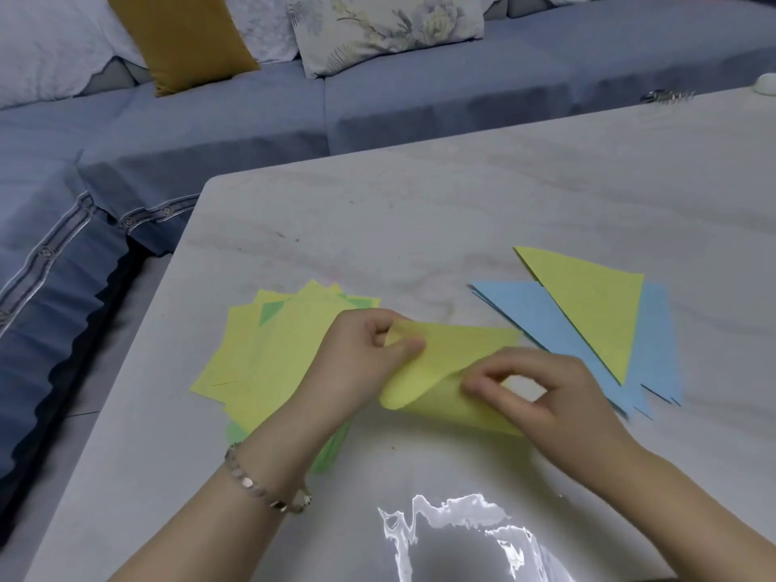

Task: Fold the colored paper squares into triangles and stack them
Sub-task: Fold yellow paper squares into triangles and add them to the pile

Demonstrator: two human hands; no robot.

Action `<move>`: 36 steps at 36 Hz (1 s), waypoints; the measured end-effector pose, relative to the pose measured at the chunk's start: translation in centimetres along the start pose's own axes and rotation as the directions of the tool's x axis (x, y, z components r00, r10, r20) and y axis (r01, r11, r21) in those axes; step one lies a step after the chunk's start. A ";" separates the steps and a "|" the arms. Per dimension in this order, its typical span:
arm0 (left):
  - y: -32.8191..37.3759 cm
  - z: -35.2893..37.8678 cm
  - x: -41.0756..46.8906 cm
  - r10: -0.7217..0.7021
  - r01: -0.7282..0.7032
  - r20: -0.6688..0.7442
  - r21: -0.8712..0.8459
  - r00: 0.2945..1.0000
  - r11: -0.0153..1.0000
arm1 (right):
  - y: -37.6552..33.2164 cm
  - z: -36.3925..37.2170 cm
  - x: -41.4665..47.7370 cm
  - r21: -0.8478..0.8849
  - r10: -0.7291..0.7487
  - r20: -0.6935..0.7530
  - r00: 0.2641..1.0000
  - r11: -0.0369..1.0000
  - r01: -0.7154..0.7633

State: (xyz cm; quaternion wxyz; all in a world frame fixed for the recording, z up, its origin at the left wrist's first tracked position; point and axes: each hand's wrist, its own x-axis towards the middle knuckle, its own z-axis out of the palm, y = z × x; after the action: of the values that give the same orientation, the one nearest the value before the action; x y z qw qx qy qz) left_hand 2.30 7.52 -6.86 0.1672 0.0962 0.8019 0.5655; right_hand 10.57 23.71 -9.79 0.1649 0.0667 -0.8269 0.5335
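A yellow paper square (445, 363) lies bent over on itself at the middle of the table, its fold still rounded. My left hand (361, 363) pinches its upper left corner between thumb and fingers. My right hand (541, 388) pinches the paper's right side with curled fingers. To the left, partly under my left hand, lies a fanned pile of flat yellow and green squares (268, 354). To the right sits the stack of folded triangles: a yellow triangle (596, 304) on top of several blue triangles (529, 312).
The pale marble table (420, 212) has its left edge close to a blue sofa (210, 132) with cushions. A small metal object (665, 95) and a white round thing (764, 84) sit at the table's far right edge. Glare shines on the near table surface.
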 end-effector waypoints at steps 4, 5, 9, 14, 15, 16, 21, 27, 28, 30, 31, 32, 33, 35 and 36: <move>-0.4 0.0 -0.7 0.141 -0.124 -0.165 0.109 0.976 0.986 | 0.1 -0.1 0.8 0.110 0.183 -0.191 0.964 0.980 -0.164; -0.5 -0.1 -0.9 0.160 -0.139 -0.210 0.111 0.965 0.984 | 0.4 -0.3 1.0 0.137 0.228 -0.221 0.948 0.970 -0.201; -0.4 -0.4 -1.7 0.060 -0.094 -0.211 -0.155 0.976 0.983 | 1.5 -1.1 2.0 0.276 0.420 -0.203 0.885 0.891 -0.360; -0.7 -1.0 -2.2 -0.088 0.031 -0.115 -0.427 0.990 0.904 | 2.0 -1.5 3.2 0.417 0.490 -0.031 0.871 0.799 -0.434; -0.8 -1.0 -2.2 -0.108 0.051 -0.099 -0.458 0.989 0.887 | 2.0 -1.5 3.4 0.436 0.491 -0.012 0.871 0.787 -0.437; -0.9 -1.1 -2.2 -0.127 0.072 -0.084 -0.478 0.988 0.875 | 1.9 -1.5 3.5 0.458 0.488 -0.003 0.873 0.777 -0.432; -1.9 -1.8 -2.1 -0.273 0.254 -0.019 -0.303 0.962 0.918 | 2.1 -1.2 3.4 0.328 0.429 -0.099 0.898 0.866 -0.378; -1.4 -1.8 -1.2 -0.039 0.046 -0.179 0.032 0.983 0.998 | 0.9 -0.6 2.6 0.123 0.280 -0.042 0.959 0.954 -0.273; -0.9 -1.5 -1.1 0.009 -0.002 -0.156 0.049 0.988 0.999 | 0.7 -0.4 2.4 0.098 0.259 -0.019 0.966 0.962 -0.256; 0.1 -0.6 -1.1 0.052 -0.049 -0.061 0.042 0.997 0.998 | 0.5 -0.1 2.1 0.068 0.227 0.007 0.974 0.972 -0.227; 0.5 0.0 -1.1 0.057 -0.057 -0.011 0.030 0.998 0.998 | 0.3 0.0 2.0 0.064 0.213 0.015 0.977 0.975 -0.213; 0.8 0.5 -1.2 0.064 -0.065 0.027 0.027 0.998 0.998 | 0.2 0.1 1.9 0.064 0.202 0.022 0.979 0.977 -0.203; 0.9 1.0 -1.2 0.079 -0.080 0.044 0.033 0.996 0.996 | 0.1 0.2 1.8 0.065 0.192 0.025 0.981 0.979 -0.193; 1.0 1.7 -1.3 0.115 -0.115 0.020 0.023 0.993 0.993 | 0.1 0.4 1.8 0.066 0.191 0.000 0.982 0.979 -0.191; 0.9 1.9 -1.3 0.122 -0.122 -0.008 0.008 0.992 0.992 | 0.2 0.4 1.8 0.080 0.207 -0.026 0.978 0.976 -0.205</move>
State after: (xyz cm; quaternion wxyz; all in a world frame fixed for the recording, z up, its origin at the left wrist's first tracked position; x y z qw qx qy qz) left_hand 4.16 9.04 -6.36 0.1284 0.1434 0.7973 0.5720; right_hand 8.79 23.56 -9.50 0.1201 -0.0223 -0.8053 0.5801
